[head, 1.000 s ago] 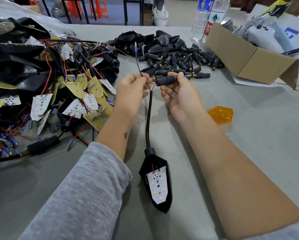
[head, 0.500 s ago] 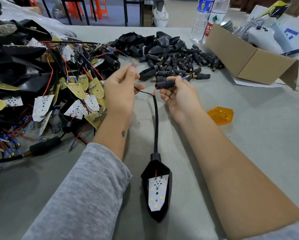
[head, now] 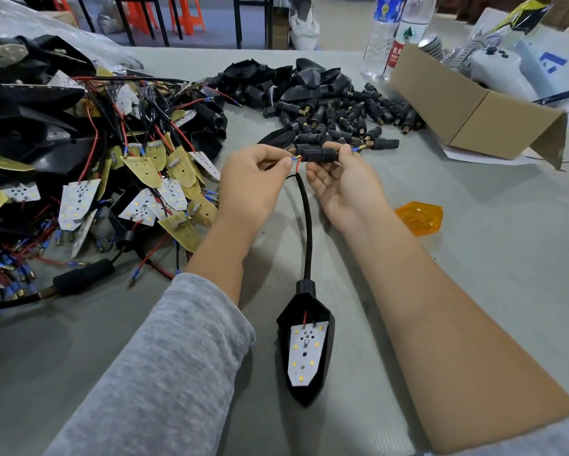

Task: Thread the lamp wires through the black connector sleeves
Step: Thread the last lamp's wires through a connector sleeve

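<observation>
Above counter (head: 474, 291), mid-frame:
Sleeve (head: 319, 156): pinched level in right hand (head: 345, 185).
Wire (head: 294, 158): tip pinched by left hand (head: 253, 179), at sleeve mouth.
Lamp (head: 306, 350): flat on counter, nearer.
Risk: tip misses bore; thin wire buckles.
Unclear: depth of entry; black lead behind left fingers.

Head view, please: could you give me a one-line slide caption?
Left hand feeds a wire tip into the black connector sleeve pinched by the right hand.
</observation>
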The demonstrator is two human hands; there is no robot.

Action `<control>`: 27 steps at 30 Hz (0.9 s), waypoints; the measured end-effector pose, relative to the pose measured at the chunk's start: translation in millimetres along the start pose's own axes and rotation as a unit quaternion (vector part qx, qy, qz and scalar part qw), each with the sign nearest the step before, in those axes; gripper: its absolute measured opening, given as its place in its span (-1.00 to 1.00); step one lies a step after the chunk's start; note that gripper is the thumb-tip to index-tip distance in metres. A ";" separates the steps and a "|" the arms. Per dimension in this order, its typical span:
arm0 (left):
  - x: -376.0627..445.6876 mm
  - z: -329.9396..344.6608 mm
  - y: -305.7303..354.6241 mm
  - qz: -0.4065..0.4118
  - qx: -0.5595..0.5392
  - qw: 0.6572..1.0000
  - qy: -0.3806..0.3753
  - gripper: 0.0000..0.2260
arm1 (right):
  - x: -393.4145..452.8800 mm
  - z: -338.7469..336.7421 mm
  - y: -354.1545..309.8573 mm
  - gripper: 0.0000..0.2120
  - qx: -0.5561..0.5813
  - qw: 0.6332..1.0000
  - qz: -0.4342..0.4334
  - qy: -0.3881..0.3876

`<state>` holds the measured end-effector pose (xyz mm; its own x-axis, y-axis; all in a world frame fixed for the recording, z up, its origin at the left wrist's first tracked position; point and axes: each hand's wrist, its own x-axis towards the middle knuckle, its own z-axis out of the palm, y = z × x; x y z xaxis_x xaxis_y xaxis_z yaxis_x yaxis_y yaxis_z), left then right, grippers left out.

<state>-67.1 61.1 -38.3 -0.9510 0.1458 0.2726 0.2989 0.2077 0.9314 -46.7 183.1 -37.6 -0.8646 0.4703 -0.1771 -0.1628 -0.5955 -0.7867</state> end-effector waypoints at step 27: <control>0.6 -1.3 0.9 0.013 -0.004 1.000 0.004 -0.92 | -1.7 -4.9 -3.1 -0.74 -0.042 0.998 -0.020 -0.043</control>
<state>-67.5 60.1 -36.9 -0.9436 0.1438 0.2982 0.3225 0.1957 0.9261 -42.4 187.3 -37.7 -0.8962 0.4330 -0.0970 -0.1598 -0.5188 -0.8398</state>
